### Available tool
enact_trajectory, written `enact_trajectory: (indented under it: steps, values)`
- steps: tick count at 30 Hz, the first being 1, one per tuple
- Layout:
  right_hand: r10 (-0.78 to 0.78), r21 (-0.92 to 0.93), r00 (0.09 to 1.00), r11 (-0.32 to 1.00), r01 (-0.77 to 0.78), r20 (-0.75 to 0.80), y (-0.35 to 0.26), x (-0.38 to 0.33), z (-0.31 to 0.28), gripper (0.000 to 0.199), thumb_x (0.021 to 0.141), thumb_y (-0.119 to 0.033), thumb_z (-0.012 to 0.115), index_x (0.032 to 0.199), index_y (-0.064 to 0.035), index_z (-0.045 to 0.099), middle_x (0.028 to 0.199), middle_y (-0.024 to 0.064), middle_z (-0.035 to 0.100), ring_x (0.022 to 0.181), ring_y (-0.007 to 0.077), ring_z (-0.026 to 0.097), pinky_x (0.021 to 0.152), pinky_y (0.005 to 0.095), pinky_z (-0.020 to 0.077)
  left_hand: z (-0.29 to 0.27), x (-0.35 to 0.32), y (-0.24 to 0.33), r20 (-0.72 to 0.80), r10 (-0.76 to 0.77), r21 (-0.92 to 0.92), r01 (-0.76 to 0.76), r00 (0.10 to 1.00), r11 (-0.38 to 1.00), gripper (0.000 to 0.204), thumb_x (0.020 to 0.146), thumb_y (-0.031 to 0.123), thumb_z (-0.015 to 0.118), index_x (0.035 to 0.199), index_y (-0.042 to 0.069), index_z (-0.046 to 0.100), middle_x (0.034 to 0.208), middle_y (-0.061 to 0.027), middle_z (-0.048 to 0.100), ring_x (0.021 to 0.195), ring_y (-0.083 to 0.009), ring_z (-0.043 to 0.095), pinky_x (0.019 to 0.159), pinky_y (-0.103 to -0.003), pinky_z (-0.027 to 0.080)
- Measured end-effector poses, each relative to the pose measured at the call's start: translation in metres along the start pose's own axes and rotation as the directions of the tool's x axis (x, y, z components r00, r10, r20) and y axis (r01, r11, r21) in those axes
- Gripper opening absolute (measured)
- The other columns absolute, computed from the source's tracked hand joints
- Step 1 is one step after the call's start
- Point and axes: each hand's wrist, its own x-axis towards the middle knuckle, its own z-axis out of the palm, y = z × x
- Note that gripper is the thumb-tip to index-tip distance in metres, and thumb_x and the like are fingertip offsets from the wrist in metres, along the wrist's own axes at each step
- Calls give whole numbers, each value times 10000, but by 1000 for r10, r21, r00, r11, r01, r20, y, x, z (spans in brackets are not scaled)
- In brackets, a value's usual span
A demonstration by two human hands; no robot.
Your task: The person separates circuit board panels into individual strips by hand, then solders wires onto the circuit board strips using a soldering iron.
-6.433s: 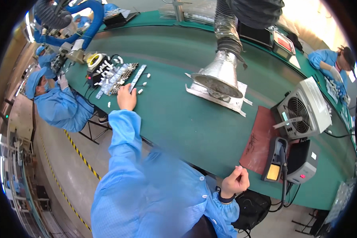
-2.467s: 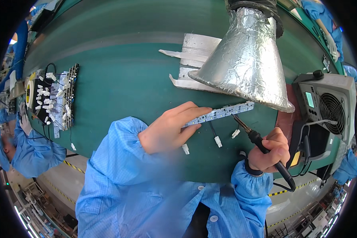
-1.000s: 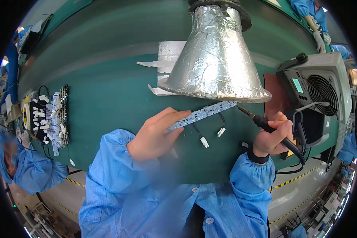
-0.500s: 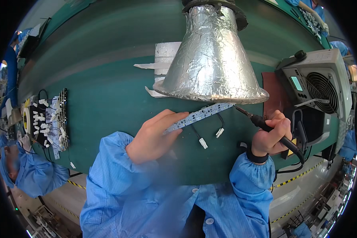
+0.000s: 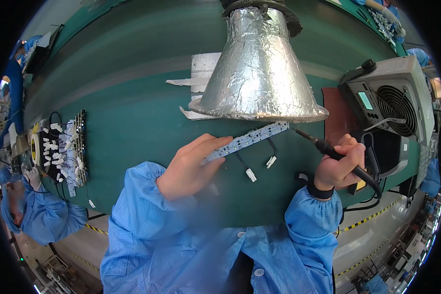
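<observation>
My left hand [image 5: 187, 165] pinches the near-left end of a long, narrow circuit board [image 5: 255, 139], which slants up to the right with small dark parts along its face. Two dark wires hang from the board, each ending in a white plug, one a connector [image 5: 251, 175] and the other a connector [image 5: 271, 161]. In my right hand [image 5: 340, 166] a black-handled soldering iron [image 5: 327, 148] is gripped like a pen. Its tip points at the board's far-right end, a small gap away from it.
A foil-covered fume hood [image 5: 262, 68] hangs just beyond the board. At right stand a grey fan unit [image 5: 392, 100] and a dark iron holder [image 5: 389, 152]. Boards with white plugs [image 5: 68, 152] lie at left, near a co-worker's gloved hand [image 5: 33, 177]. The bench mat [image 5: 127, 122] is green.
My right hand has drawn the soldering iron slightly right, so its tip now stands off the board's end. My left hand and the board have barely moved.
</observation>
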Motion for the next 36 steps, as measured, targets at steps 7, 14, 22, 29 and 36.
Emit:
enact_trajectory:
  steps: [7,14,22,29,36]
  values:
    - [112,132,984,987,-94,-139,-14,19,-10,457,1008,-198,536,597,-27,437,583,35,440,540,120,380,544,288,298,-16,-3,7,46,57,58,-59,997,997,386,875,-9,658,1258,-49,625,1010,-187,650,882,-312,639,793,-356,501]
    - [557,-110,822,830,-547,116,-51,8,-99,302,1021,-304,631,949,-16,686,720,-40,549,594,33,402,523,218,242,-66,-79,33,0,-97,164,96,995,982,389,887,45,678,1262,-45,624,1031,-154,680,876,-231,644,782,-324,502]
    - [490,192,467,510,-839,736,-150,-16,-81,681,586,-90,982,1073,-80,506,807,29,570,605,84,480,563,200,373,-71,-81,-24,-592,-222,1,276,775,961,421,965,51,632,1370,-34,556,1206,-127,649,1035,-176,609,937,-296,478]
    - [248,381,535,473,-794,807,-195,-19,-67,616,636,-126,974,1056,-97,524,881,70,463,523,83,478,467,225,328,-77,-88,-7,-587,90,578,339,805,742,396,947,108,658,1330,25,597,1426,-187,512,1342,-329,476,1129,-406,350]
    - [-190,466,425,352,-812,885,-165,11,-52,735,611,116,874,1232,-36,511,892,50,467,626,91,493,436,183,471,-112,-146,-24,-738,135,567,500,661,655,363,929,107,672,1277,15,623,1334,-173,577,1276,-329,530,1096,-405,388]
